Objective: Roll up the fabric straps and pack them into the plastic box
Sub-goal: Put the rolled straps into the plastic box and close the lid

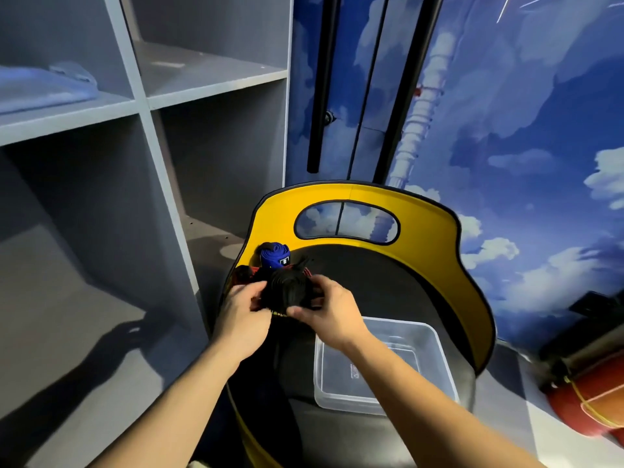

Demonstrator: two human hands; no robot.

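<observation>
Step judged: winding black fabric strap (287, 290) into tight roll. Advice: keep tension even, edges aligned, pin loose tail before release. Left hand (241, 310) grips roll's left side, fingers curled; right hand (326, 310) pinches right side, thumb under. Roll sits between both sets of fingertips, above and left of clear rectangular plastic box (435, 359). Rolled blue fabric strap (275, 256) lies further beyond box, behind hands.

No text can be read: the plastic box (385, 363), at lower centre of the frame, has a small mark on its floor and the blue strap roll (275, 256) a small label, both too blurred.
</observation>
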